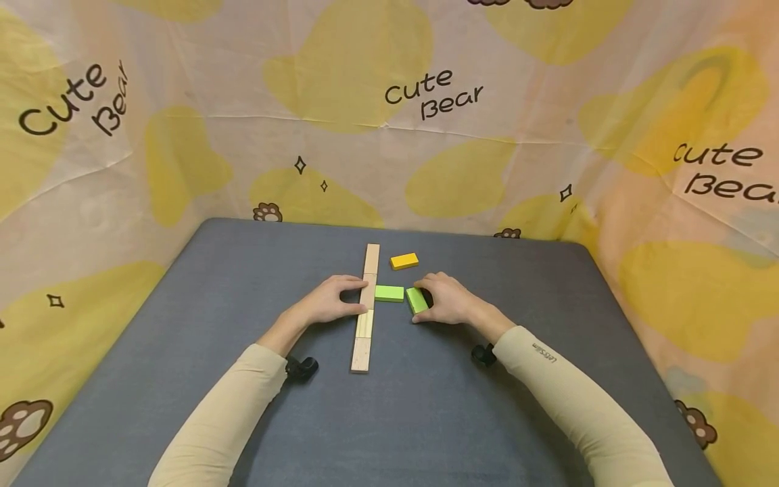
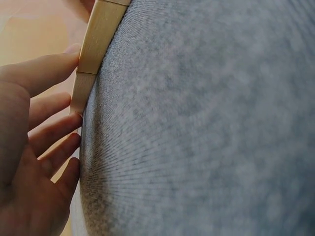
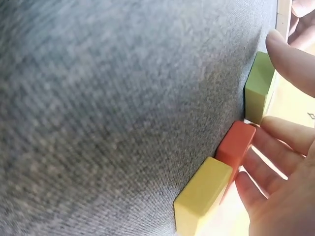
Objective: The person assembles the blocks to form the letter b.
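Several plain wooden blocks (image 1: 362, 354) lie end to end in a straight row. My left hand (image 1: 331, 299) rests against the row's left side; in the left wrist view its thumb touches a wooden block (image 2: 101, 39) and its other fingers are extended. My right hand (image 1: 449, 300) pinches a green block (image 1: 416, 299) lengthwise between thumb and fingers, at table level. Another green block (image 1: 389, 293) lies crosswise, one end against the row. In the right wrist view, a red block (image 3: 236, 142) and a yellow block (image 3: 203, 191) stand below the pinched green block (image 3: 259, 81), beside my fingers.
A yellow-orange block (image 1: 404, 261) lies beyond the green blocks, to the right of the row. The grey cloth-covered table (image 1: 389, 426) is bordered by a printed curtain (image 1: 341, 182) at the back and both sides.
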Demonstrator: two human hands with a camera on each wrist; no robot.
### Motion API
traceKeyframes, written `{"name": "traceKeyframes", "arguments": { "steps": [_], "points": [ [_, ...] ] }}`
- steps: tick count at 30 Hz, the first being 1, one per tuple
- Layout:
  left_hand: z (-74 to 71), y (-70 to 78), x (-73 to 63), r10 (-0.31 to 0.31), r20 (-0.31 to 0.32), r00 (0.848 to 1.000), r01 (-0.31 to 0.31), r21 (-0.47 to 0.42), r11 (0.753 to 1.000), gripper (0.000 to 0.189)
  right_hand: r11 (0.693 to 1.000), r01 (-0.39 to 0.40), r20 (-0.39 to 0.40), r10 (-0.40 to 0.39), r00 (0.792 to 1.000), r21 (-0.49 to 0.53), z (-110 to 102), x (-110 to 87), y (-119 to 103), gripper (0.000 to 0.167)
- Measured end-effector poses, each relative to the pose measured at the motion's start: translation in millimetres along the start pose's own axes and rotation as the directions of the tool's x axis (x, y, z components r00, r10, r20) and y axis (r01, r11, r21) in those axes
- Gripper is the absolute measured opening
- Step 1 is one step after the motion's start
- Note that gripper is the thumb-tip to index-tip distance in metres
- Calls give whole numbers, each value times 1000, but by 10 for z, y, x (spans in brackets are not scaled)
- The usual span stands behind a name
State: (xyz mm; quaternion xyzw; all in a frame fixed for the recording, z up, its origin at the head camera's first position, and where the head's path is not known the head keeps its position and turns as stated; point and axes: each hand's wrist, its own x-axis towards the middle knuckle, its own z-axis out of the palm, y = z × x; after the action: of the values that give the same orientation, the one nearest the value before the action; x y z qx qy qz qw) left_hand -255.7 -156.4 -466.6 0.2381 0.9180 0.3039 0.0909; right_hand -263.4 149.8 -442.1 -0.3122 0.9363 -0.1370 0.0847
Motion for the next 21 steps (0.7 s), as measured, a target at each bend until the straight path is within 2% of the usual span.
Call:
{"name": "traceKeyframes", "arguments": {
  "steps": [5, 14, 21],
  "points": [
    [-8, 20, -6, -3, 0, 1000, 3, -2, 1000, 66, 999, 10, -11, -10, 1000, 30, -12, -10, 27, 68],
    [-18, 25, -3, -7, 5, 1000, 7, 0, 1000, 66, 997, -24, 4, 23, 1000, 77, -22, -23, 54, 64],
    [-10, 25, -3, -7, 5, 1000, 7, -3, 1000, 67, 996, 10, 5, -10, 1000, 86, -21, -33, 25, 64]
  ]
}}
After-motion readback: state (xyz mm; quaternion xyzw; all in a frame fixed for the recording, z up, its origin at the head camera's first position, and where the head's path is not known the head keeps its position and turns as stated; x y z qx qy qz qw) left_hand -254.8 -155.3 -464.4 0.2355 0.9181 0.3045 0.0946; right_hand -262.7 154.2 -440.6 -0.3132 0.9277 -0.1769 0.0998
